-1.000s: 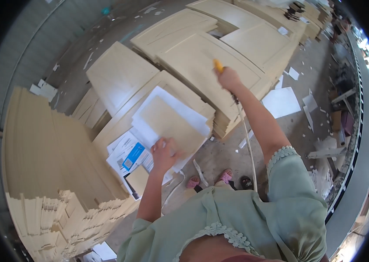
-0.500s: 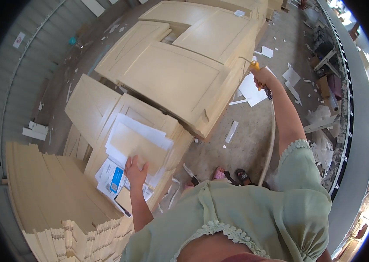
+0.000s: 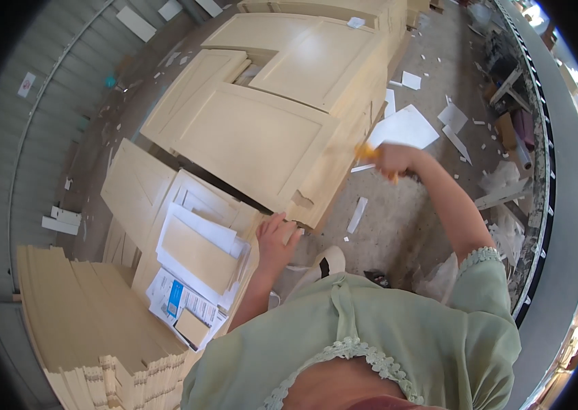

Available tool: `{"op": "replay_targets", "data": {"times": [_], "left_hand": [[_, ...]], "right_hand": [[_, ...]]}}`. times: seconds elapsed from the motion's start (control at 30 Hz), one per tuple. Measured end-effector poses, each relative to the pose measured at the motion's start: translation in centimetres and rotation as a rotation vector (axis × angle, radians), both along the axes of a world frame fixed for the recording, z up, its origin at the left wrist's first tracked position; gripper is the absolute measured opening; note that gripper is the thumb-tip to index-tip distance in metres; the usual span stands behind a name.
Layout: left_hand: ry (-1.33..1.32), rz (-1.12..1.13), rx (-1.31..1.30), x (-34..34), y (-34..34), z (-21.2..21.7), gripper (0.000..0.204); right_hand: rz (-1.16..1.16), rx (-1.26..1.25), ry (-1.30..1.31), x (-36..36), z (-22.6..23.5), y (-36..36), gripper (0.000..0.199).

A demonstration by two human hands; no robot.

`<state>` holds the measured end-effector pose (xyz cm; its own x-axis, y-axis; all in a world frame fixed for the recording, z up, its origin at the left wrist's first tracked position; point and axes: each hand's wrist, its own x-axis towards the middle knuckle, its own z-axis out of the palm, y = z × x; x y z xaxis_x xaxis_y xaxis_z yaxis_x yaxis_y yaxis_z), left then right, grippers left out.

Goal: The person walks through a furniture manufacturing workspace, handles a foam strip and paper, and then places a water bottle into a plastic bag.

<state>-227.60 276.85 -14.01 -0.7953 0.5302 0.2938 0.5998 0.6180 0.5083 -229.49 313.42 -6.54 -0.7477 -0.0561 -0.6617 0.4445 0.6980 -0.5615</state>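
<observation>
My right hand (image 3: 398, 159), a little smeared by motion, is closed round a yellow air blow gun (image 3: 365, 152) just off the right side of the panel stack. The gun's nozzle is blurred. Fingers apart, my left hand (image 3: 277, 240) rests at the near corner of a cream cabinet door panel (image 3: 254, 137); it holds nothing. Other cream door panels (image 3: 330, 58) lie on the stack beyond. Left of my left hand, a thin beige board (image 3: 198, 249) lies on white sheets (image 3: 227, 290). Printed papers (image 3: 166, 290) and a small beige-and-black rectangular piece (image 3: 192, 328) lie closer to me.
Tall cream board stacks (image 3: 77, 307) stand at the near left. White sheets (image 3: 408, 128) and scraps litter the concrete floor on the right. Along the right runs a long grey-topped machine (image 3: 566, 205) with clear plastic bags (image 3: 506, 229) beside it.
My left hand has left the thin board and moved right to the door panel's corner. My right hand has brought the blow gun nearer to me and slightly left.
</observation>
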Motion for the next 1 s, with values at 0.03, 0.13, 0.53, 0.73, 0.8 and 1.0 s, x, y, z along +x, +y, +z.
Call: {"op": "replay_targets", "data": {"times": [0.03,0.13,0.53,0.73,0.8,1.0], "left_hand": [[-0.057,-0.011,-0.018,0.0,0.2,-1.0,0.026],[-0.293,-0.023,-0.015,-1.5,1.7,-3.4,0.029],[-0.356,0.002,0.102,-14.0,17.1,-6.8,0.027],[-0.346,-0.122,0.157,-20.8,27.5,-4.8,0.024],[-0.351,-0.156,0.15,-22.4,29.9,-3.7,0.024],[-0.346,-0.103,0.058,-25.0,33.9,-4.5,0.025]], "right_hand": [[0.103,-0.096,-0.077,0.5,0.9,-1.7,0.044],[0.014,0.103,-0.04,-1.1,-0.8,1.8,0.04],[-0.33,0.329,0.603,-16.2,2.9,15.1,0.049],[-0.129,0.265,0.224,-22.6,5.9,20.8,0.052],[-0.33,0.318,0.331,-23.8,3.4,26.6,0.05],[-0.635,0.694,0.606,-28.3,3.4,41.8,0.045]]}}
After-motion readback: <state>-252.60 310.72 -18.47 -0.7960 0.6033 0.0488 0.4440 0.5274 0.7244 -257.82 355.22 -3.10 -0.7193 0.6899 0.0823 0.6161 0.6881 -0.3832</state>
